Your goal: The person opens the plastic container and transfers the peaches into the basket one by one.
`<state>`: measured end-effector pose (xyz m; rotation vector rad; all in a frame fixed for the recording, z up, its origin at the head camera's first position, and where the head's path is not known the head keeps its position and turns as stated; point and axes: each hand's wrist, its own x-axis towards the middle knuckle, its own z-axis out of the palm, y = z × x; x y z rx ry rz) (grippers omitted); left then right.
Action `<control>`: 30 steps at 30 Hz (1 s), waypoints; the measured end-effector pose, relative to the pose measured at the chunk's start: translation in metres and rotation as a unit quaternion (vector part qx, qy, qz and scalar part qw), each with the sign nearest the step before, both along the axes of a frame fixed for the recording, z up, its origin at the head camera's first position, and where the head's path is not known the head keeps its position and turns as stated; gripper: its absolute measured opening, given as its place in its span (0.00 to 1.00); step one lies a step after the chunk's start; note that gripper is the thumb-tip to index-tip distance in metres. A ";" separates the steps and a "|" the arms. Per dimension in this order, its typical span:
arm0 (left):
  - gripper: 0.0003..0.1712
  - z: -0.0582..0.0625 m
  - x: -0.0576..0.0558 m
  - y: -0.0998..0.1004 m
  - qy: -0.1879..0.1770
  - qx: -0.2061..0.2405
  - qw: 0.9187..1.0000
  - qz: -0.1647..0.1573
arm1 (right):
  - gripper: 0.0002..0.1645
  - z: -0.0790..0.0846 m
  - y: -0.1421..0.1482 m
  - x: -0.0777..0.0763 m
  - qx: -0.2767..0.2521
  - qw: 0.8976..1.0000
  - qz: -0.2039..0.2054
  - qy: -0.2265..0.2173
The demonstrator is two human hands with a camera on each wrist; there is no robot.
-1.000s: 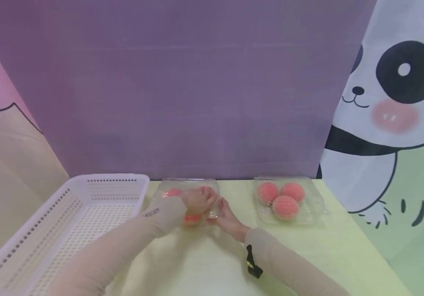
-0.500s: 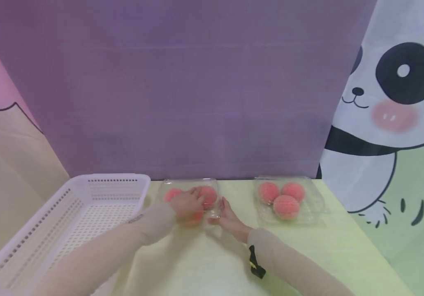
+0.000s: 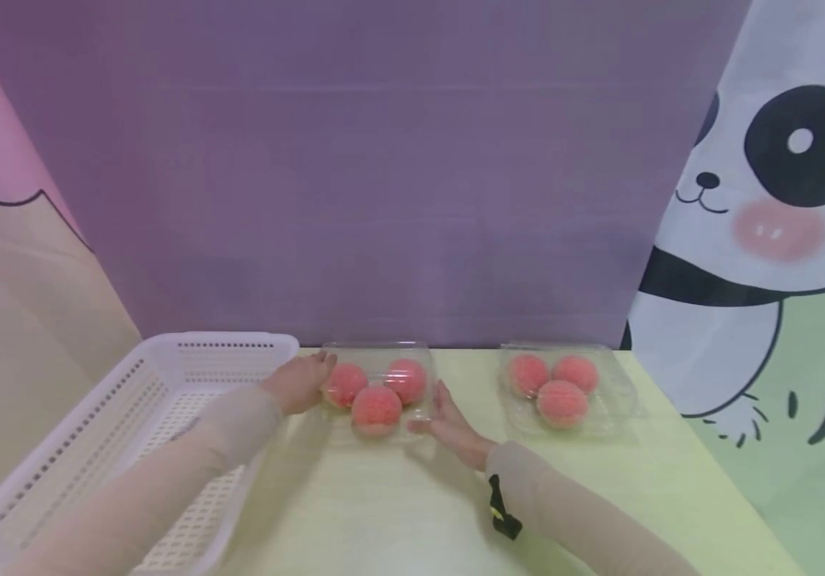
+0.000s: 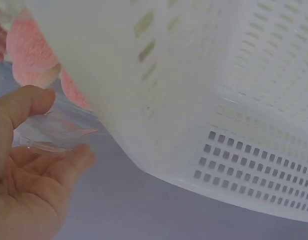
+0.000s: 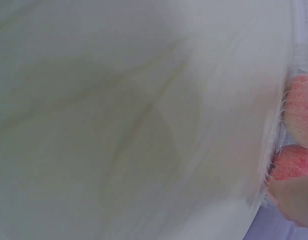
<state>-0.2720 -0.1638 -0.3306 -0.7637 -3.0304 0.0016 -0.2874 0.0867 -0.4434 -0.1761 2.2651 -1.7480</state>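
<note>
Three pink peaches sit in a clear plastic clamshell box at the back middle of the table. My left hand is at the box's back left corner. In the left wrist view, that hand has thumb and fingers on either side of the clear plastic edge. At the box's front right corner is my right hand, its fingers along the side and its thumb spread across the front. The right wrist view catches only part of the right hand, beside peaches; its palm is hidden.
A white perforated basket stands close on the left, under my left forearm. A second clear box with three peaches lies at the right. A purple backdrop rises behind the pale yellow table.
My left hand has moved left, off the top of the peaches and round to the box's left corner, leaving all three peaches visible. The right hand has stayed at the right corner.
</note>
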 end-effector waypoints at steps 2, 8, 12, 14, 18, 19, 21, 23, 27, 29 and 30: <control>0.31 0.000 -0.002 -0.003 -0.002 0.018 1.000 -0.012 | 0.63 0.000 -0.001 0.000 0.000 1.000 -0.001 -0.001; 0.32 -0.001 -0.005 -0.010 -0.003 0.059 0.997 -0.043 | 0.63 0.000 -0.003 0.000 -0.025 1.000 0.005 0.014; 0.32 0.002 -0.007 -0.011 -0.014 0.073 0.996 -0.040 | 0.62 0.001 -0.004 0.000 -0.021 1.000 0.007 0.017; 0.31 0.006 -0.009 -0.012 -0.026 0.080 0.996 -0.032 | 0.63 0.001 -0.004 0.000 -0.015 1.000 0.006 0.013; 0.28 0.019 -0.021 -0.014 -0.048 0.110 0.992 -0.025 | 0.63 0.002 -0.004 0.001 -0.002 1.000 0.002 0.003; 0.27 0.022 -0.025 -0.016 -0.055 0.124 0.991 -0.020 | 0.64 0.002 -0.003 0.001 0.001 1.000 0.001 0.001; 0.26 0.028 -0.034 -0.018 -0.054 0.156 0.986 -0.010 | 0.64 0.002 -0.003 0.002 0.005 1.000 0.002 0.000; 0.26 0.034 -0.042 -0.020 -0.050 0.192 0.980 0.011 | 0.64 0.002 -0.003 0.002 0.006 1.000 0.004 0.002; 0.24 0.041 -0.057 -0.021 -0.019 0.258 0.961 0.097 | 0.64 0.001 -0.004 0.001 0.003 1.000 0.002 0.006; 0.24 0.042 -0.062 -0.021 -0.013 0.287 0.946 0.154 | 0.64 0.000 -0.004 0.001 0.005 1.000 0.000 0.008; 0.25 0.042 -0.065 -0.020 -0.011 0.299 0.937 0.178 | 0.64 0.000 -0.005 0.001 0.006 1.000 0.000 0.007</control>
